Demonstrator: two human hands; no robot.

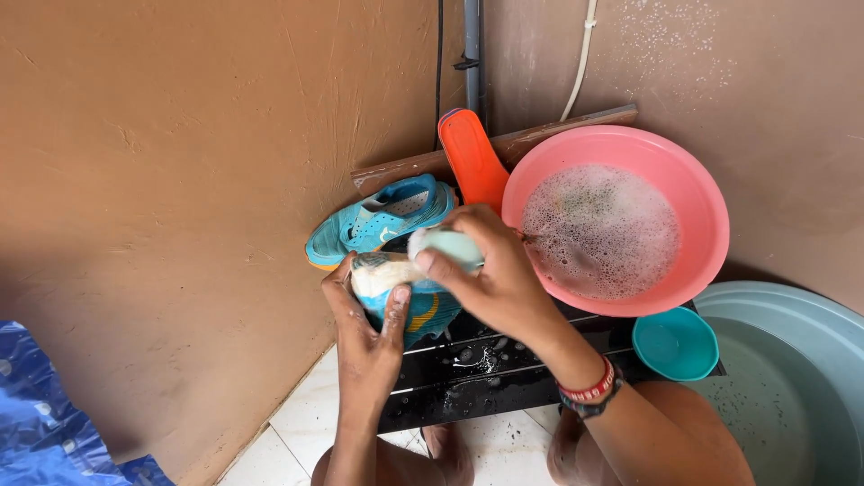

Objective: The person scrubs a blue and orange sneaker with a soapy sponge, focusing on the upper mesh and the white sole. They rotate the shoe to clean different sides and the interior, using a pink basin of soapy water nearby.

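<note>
My left hand [367, 335] grips a wet teal and yellow shoe [423, 308] by its soapy toe end, thumb on top. My right hand [490, 274] is closed on a pale green bar of soap [447, 243] and presses it against the shoe. A second teal shoe [378, 220] leans against the brown wall behind. Both hands are over a wet black slatted board [486, 364]. Beaded bracelets sit on my right wrist.
A pink basin [702, 193] of soapy water is at the right, tilted against the wall. An orange sandal [470, 157] stands upright behind it. A small teal bowl [675, 344] and a large grey-green tub [792, 378] are lower right. Blue plastic sheet [45, 414] at lower left.
</note>
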